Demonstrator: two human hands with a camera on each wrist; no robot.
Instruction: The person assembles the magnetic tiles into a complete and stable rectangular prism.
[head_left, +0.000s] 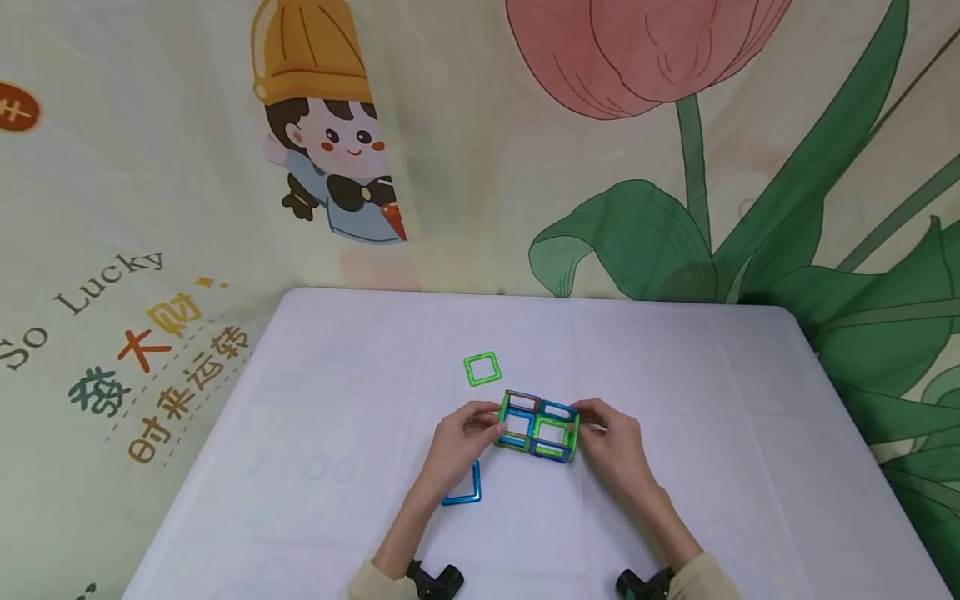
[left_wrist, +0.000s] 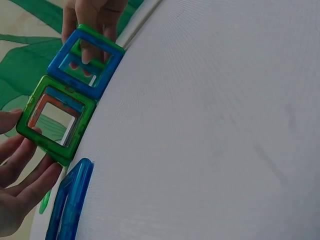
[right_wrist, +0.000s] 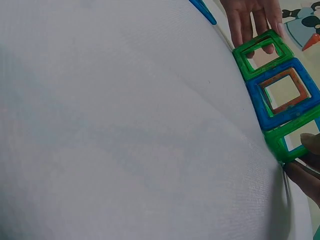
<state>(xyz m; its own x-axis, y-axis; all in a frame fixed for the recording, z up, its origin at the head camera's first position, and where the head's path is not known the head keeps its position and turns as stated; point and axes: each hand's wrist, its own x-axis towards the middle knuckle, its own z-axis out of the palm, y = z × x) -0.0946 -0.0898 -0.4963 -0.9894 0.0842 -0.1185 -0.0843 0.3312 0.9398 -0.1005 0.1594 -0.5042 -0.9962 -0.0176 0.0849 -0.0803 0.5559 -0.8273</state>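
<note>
A box-like shape of joined magnetic tiles, with blue, green and reddish-brown open frames, is held between both hands over the white table. My left hand grips its left end, thumb at the near side and fingers behind. At the opposite end, my right hand holds the green edge between thumb and fingers. The left wrist view shows a blue tile frame joined to a green one. In the right wrist view, a blue tile frame sits between green ones. A loose blue magnetic tile lies beside the left wrist, partly covered.
A small green magnetic tile lies flat beyond the left hand. The white-covered table has its far edge against a printed cloth backdrop with a cartoon figure, a pink flower and green leaves.
</note>
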